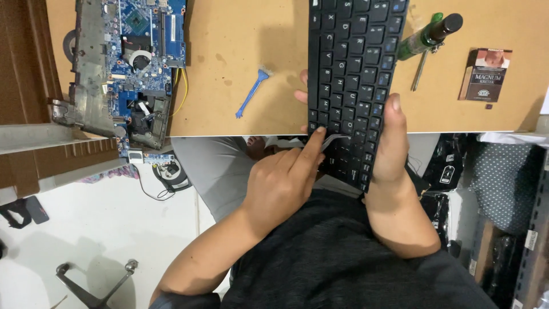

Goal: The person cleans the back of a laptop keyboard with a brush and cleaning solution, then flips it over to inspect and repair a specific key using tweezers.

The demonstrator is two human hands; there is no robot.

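Wooden table point(240, 63) spans the upper frame. Opened laptop chassis with blue circuit board point(134, 63) lies at ten o'clock. Black keyboard point(351, 74) stands at one o'clock, overhanging the table edge. Right hand point(394, 149) clasps its right edge, fingers pressed together. Left hand point(283, 180) pinches a thin grey tool point(333, 140) against the keys. Blue pry tool point(251, 91) rests left of the keyboard.

Keyboard point(351, 86) overhangs surface point(229, 68) edge at centre. Circuit board point(134, 63) at 9 o'clock, pry tool point(251, 92) between them. Screwdriver point(426, 40) at 2 o'clock, small carton point(485, 74) at 3 o'clock beyond it.
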